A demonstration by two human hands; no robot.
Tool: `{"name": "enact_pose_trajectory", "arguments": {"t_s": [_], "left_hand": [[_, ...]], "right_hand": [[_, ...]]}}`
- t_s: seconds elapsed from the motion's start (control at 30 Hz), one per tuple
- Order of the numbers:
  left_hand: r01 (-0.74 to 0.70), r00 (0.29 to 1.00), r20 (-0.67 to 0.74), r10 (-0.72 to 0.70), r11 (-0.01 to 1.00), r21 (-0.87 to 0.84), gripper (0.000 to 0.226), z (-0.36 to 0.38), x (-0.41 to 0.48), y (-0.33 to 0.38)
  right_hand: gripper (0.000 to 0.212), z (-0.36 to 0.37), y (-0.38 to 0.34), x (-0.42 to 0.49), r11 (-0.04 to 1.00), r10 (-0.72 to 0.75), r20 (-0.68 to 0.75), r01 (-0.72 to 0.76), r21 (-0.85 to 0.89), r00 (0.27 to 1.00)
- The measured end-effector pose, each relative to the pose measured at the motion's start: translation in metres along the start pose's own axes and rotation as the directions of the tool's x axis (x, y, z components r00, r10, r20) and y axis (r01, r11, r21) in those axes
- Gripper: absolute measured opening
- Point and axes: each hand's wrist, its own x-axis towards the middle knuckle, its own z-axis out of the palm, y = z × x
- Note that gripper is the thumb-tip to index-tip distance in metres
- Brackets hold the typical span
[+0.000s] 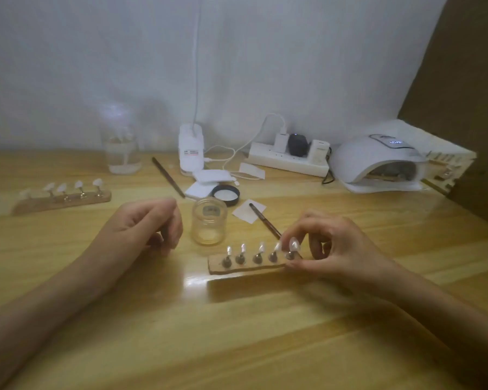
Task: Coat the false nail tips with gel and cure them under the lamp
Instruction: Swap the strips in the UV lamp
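Note:
A wooden holder (245, 268) with several false nail tips on metal stands lies in front of me. My right hand (333, 249) grips its right end, thumb at the front edge and fingertips around the rightmost nail tip (293, 244). A brown brush (264, 219) lies just behind, its lower end hidden under those fingers. My left hand (144, 223) rests on the table left of the open gel jar (209, 225), fingers loosely curled and holding nothing. The white curing lamp (378, 161) stands at the back right, its display lit.
A second wooden holder (62, 197) with nail tips lies at the left. Behind the jar are its black lid (226, 194), white pads (212, 177), another brush (168, 177), a glass jar (123, 142), a white bottle (191, 149) and a power strip (288, 160).

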Motion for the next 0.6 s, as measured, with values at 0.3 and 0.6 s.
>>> {"name": "enact_pose_trajectory", "arguments": {"t_s": [0.3,0.6], "left_hand": [[-0.321,0.931,0.340,0.130,0.736,0.597,0.016,0.090,0.026,0.027],[-0.116,0.955,0.255,-0.152,0.600,0.792,0.062,0.216,0.184,-0.015]], "right_hand": [[0.027,-0.124,0.131,-0.035,0.885,0.364,-0.397,-0.445,-0.133,0.843],[0.034,-0.156,0.189,0.000,0.898,0.407,-0.311,-0.439,-0.037,0.859]]}}
